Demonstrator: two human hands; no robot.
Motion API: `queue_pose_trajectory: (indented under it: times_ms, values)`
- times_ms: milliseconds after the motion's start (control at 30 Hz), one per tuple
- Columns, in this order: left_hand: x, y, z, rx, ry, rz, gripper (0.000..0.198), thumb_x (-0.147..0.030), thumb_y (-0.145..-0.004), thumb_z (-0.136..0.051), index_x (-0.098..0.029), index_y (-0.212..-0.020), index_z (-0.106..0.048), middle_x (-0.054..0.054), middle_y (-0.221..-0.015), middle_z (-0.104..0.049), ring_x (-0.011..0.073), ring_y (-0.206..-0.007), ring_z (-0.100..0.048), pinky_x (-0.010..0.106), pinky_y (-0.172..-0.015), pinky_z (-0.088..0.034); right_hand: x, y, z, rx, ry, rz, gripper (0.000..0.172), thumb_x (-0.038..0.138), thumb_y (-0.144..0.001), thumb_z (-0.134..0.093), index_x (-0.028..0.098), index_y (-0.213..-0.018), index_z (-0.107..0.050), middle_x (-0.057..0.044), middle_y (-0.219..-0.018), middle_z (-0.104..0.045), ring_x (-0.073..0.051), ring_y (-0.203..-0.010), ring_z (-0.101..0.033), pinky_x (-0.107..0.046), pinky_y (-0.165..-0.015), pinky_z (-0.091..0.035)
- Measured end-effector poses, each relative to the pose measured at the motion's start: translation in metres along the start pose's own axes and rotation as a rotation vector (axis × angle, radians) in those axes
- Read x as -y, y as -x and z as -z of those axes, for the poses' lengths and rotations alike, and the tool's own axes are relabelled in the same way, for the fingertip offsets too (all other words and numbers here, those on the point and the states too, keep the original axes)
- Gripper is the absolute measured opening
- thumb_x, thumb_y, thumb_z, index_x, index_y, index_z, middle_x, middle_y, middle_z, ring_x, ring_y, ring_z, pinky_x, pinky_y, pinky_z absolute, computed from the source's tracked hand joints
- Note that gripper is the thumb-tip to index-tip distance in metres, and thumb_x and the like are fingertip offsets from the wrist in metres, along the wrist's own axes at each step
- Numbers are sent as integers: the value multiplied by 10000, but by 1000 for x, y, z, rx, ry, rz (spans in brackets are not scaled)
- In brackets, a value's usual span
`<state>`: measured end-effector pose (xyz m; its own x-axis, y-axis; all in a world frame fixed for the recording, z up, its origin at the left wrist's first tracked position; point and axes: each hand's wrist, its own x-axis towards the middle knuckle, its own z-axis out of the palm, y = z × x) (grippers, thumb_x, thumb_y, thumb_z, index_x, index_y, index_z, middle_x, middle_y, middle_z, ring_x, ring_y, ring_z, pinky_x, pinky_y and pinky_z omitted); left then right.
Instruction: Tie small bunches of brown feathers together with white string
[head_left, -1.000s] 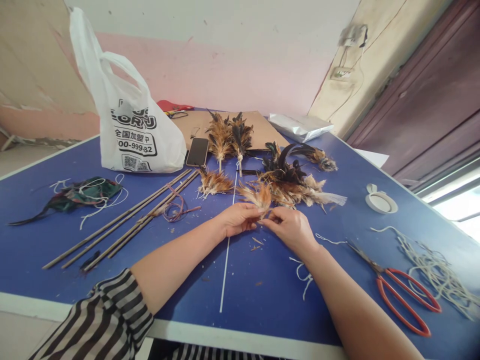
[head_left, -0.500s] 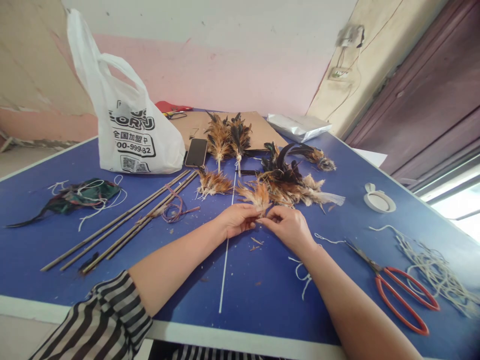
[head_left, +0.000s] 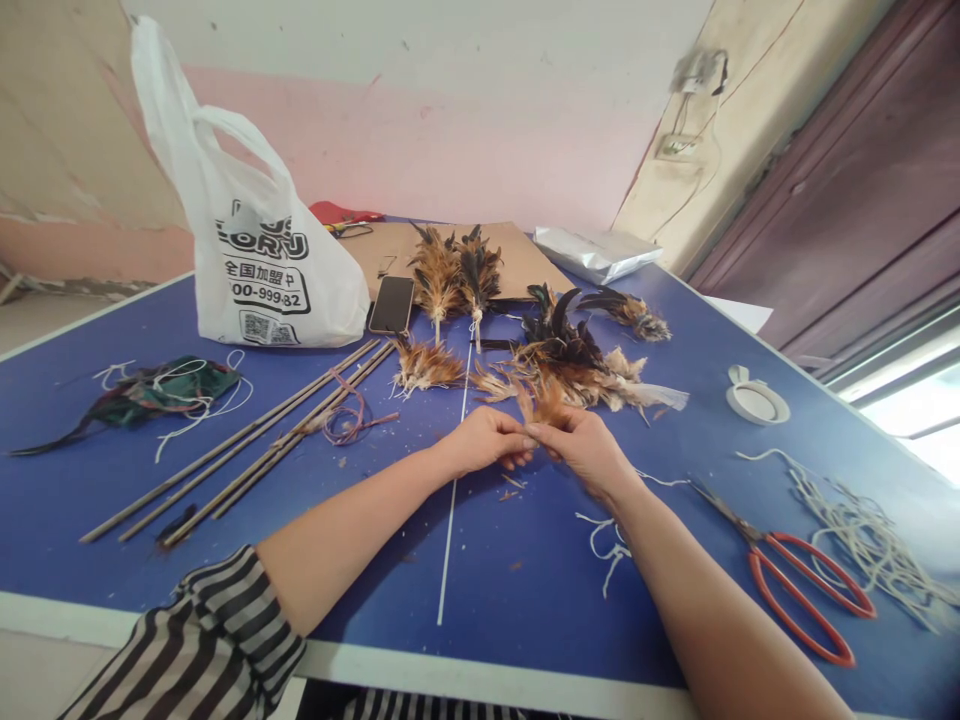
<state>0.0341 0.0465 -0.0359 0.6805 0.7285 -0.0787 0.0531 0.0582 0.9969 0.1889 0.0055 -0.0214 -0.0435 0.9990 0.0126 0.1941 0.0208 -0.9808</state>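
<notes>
I see my left hand (head_left: 487,443) and right hand (head_left: 589,447) meeting over the middle of the blue table (head_left: 112,470), both pinched closed on one small tuft of orange-brown feathers (head_left: 541,402), held just above the table top near the white centre line.

Count, far side: two tied feather bundles (head_left: 454,275) lying on brown card, one loose heap of dark and tan feathers (head_left: 581,365) just beyond my hands, one smaller tan tuft (head_left: 424,367) left of the line.

One phone (head_left: 392,304), face down or dark. One white plastic bag (head_left: 259,250); legible print "全国加盟中" and digits "00-999-82", plus a QR code.

Several thin sticks (head_left: 247,445), exact number unclear. One pair of red-handled scissors (head_left: 795,580) at right, one tape roll (head_left: 756,403), one tangle of white string (head_left: 870,545).
</notes>
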Motion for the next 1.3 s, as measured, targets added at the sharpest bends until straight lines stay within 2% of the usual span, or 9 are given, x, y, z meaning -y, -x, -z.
queue_pose_trajectory:
  times_ms: [267,467,567,667,767,867,933,1167,1300]
  values:
    - [8,-2,0,-47,-176,-119,245,-333,-707,-548,-108,-670,-637,45,-610,-607,100,-519,-524,209,-521,-416,-4,-4,-5,-75,-61,-6,242,386,-621,-643,161,-598,-557,38,-465,-464,-66,-415,-347,-225,-416,-265]
    - [6,-2,1,-82,-280,-52,241,-334,-692,-556,-116,-663,-653,41,-575,-613,101,-487,-520,197,-462,-379,3,-4,-1,-230,-263,53,181,328,-614,-667,185,-660,-567,17,-597,-547,-104,-539,-488,-254,-556,-398]
    - [6,-4,5,-114,-176,4,214,-321,-667,-596,-115,-666,-654,43,-585,-618,94,-490,-530,187,-451,-390,7,-6,12,-387,-395,131,189,326,-618,-672,201,-670,-540,1,-660,-566,-133,-625,-532,-271,-598,-426]
    - [3,-6,11,-211,91,99,196,-296,-657,-630,-107,-705,-647,70,-679,-646,96,-549,-573,179,-474,-427,10,-6,22,-509,-458,199,175,323,-638,-657,209,-685,-533,-12,-729,-579,-144,-682,-542,-271,-595,-425]
    - [-2,-6,16,-234,376,173,201,-272,-657,-653,-108,-772,-639,105,-815,-660,119,-648,-619,180,-528,-467,8,-6,19,-432,-370,140,166,321,-622,-670,205,-661,-560,-8,-712,-580,-137,-658,-528,-265,-577,-408]
    - [-5,-4,13,-147,502,221,210,-251,-655,-665,-108,-806,-635,118,-837,-662,146,-692,-636,186,-547,-485,0,-5,5,-237,-219,46,164,322,-600,-687,191,-626,-591,5,-659,-574,-117,-615,-505,-260,-593,-393]
    - [-6,-3,9,-90,535,252,206,-242,-672,-653,-106,-825,-636,114,-812,-665,150,-692,-639,184,-550,-489,-4,-4,-4,-160,-159,32,162,329,-611,-677,186,-640,-606,8,-657,-577,-113,-623,-504,-259,-626,-390]
    - [-4,-3,5,-62,573,306,158,-207,-689,-640,-83,-787,-637,85,-700,-652,119,-619,-629,168,-556,-492,-5,-3,-9,-175,-56,41,185,334,-602,-676,176,-646,-591,17,-635,-565,-107,-608,-491,-248,-617,-379]
    - [-2,-3,6,-67,568,290,131,-184,-655,-667,-72,-709,-625,44,-609,-610,84,-525,-591,160,-509,-479,-4,-3,-4,-91,-69,21,191,324,-597,-685,172,-657,-587,20,-629,-571,-100,-599,-490,-241,-609,-374]
